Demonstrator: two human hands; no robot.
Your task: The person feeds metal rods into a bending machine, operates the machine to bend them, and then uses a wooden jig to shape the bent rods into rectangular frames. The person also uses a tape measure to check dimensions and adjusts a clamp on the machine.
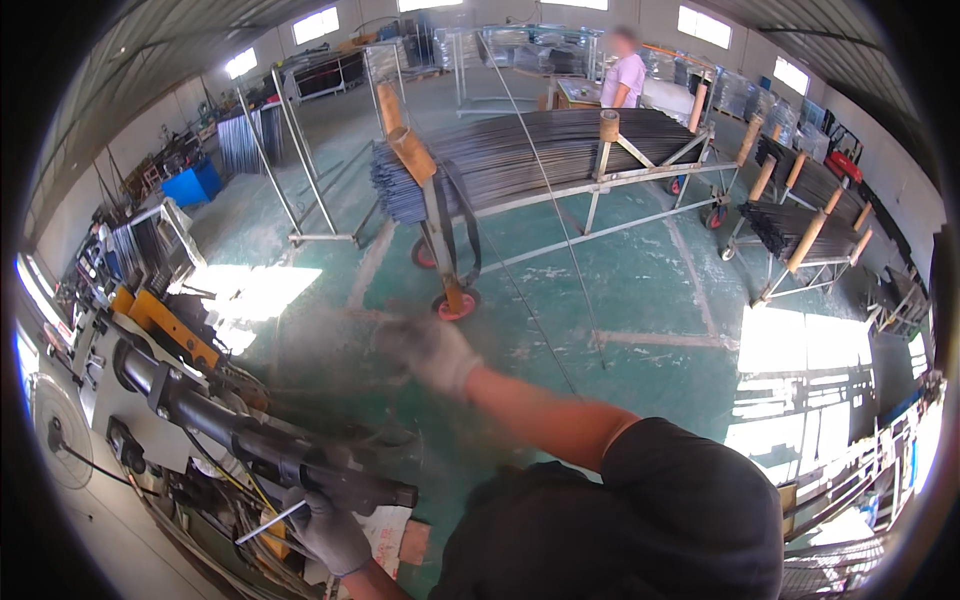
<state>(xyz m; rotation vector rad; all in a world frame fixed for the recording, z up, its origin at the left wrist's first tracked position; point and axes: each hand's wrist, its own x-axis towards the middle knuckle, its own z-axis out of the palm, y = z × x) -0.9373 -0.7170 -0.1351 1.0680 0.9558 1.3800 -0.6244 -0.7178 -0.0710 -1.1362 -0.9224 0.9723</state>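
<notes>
My left hand [328, 535], in a grey work glove, is at the near end of a black machine [215, 415]. Its fingers are curled round one end of a thin silver rod [270, 523]. My right hand [432, 355], also gloved, reaches out over the green floor and is badly smeared by motion. Its fingers cannot be made out, nor whether it holds anything. Ahead of it stands a wheeled metal rack [590, 190] loaded with a long bundle of dark metal rods [530, 145].
A long thin rod [545, 180] slants across the view before the rack. At right are smaller carts with dark rods [815, 240]. A person in a pink shirt [625, 78] stands behind the rack. A blue bin [192, 182] and an upright metal frame [300, 165] are at left.
</notes>
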